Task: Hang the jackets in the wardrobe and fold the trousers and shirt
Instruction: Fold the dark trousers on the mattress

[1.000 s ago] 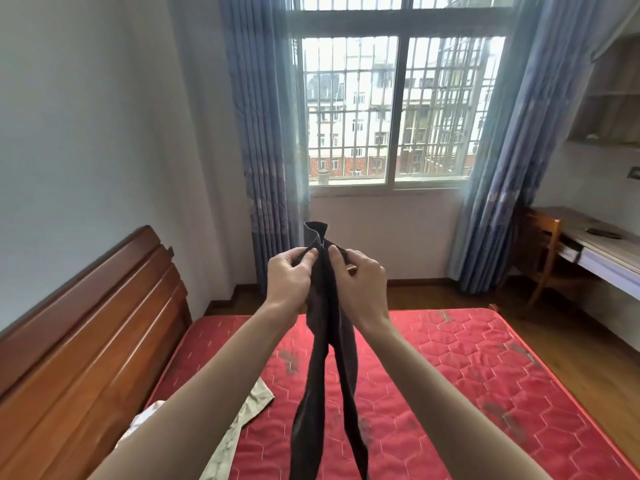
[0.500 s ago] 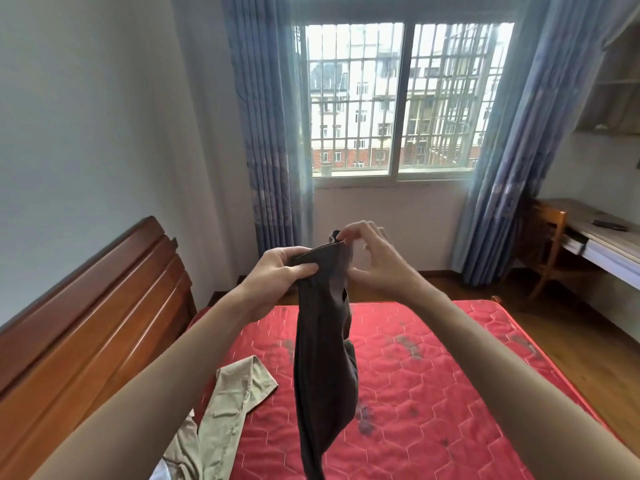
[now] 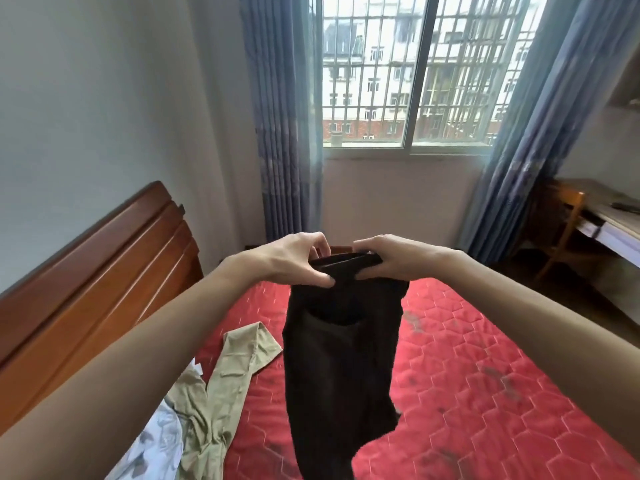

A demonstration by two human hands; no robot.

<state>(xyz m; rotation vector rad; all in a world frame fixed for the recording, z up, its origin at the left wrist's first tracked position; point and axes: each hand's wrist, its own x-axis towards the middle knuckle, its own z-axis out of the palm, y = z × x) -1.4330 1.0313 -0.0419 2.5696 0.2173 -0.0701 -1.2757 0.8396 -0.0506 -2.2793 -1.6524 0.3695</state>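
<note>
A pair of dark brown, soft woven trousers (image 3: 341, 368) is held up in the air by its top edge, which looks like the waistband. The left hand (image 3: 294, 259) is clamped on the left end of that edge, thumb underneath and fingers (image 3: 320, 242) curled over the top. The right hand (image 3: 391, 259) is clamped on the right end in the same way, thumb below, fingers (image 3: 367, 242) hooked over. The two hands are near each other, with a short stretch of the edge taut between them. Below the fingers the cloth hangs loose and doubled; the lower end is cut off by the frame. The red quilted mattress (image 3: 485, 358) lies under the hanging cloth, apart from it.

Down-left of the left fingers, a beige crumpled garment (image 3: 221, 382) lies on the mattress, with a white patterned cloth (image 3: 156, 441) beside it.

Step in hand, as judged: the trousers are being squared up for folding, top edge lined up. Nothing is seen folded yet; the task is judged early. The wardrobe is not in view.

Next move, as judged: the legs need to be matched seam to seam, then the piece laid flat on the mattress. Limp fabric is likely to twist, so both ends of the edge should be kept level.
</note>
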